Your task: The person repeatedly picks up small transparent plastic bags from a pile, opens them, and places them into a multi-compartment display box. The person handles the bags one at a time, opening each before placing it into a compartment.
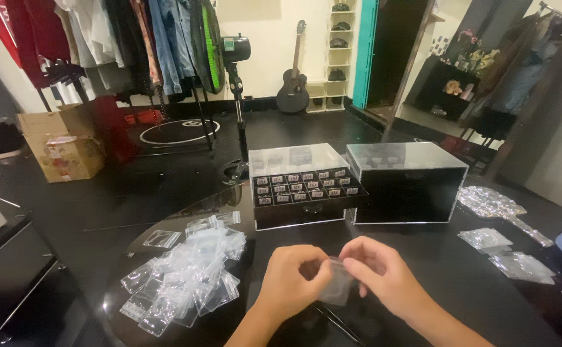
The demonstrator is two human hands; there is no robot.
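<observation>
The person's left hand (pixel 292 277) and right hand (pixel 378 270) meet above the dark glass table (pixel 435 276), both pinching one small clear bag (pixel 339 286) by its top edge, fingertips pressed together on the plastic. The step in hand looks like working the bag's mouth open or shut; which one cannot be told. A heap of like bags (pixel 188 273) lies just left. Behind stands a black box (pixel 303 186) with its drawer of small pieces pulled out. Next, the thumbs would need a fine, steady grip along the seal
</observation>
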